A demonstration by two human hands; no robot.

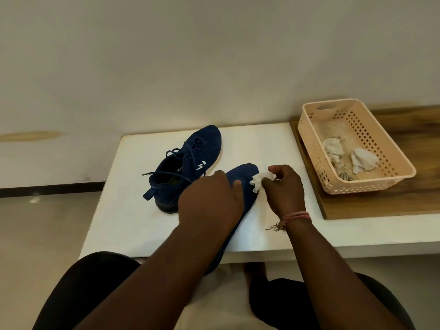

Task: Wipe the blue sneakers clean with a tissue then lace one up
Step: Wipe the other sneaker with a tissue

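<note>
Two blue sneakers lie on the white table (133, 210). The far sneaker (188, 163) has its laces loose and sits upright, toe pointing away. The near sneaker (247, 177) is mostly hidden under my left hand (212, 201), which rests over its top with the fingers bent around it. My right hand (283, 189) pinches a crumpled white tissue (258, 181) against the right side of the near sneaker's toe.
A peach plastic basket (307, 129) stands on a wooden board (381, 203) at the right and holds crumpled used tissues (364, 159). A wall runs behind the table. My knees are under the table's front edge.
</note>
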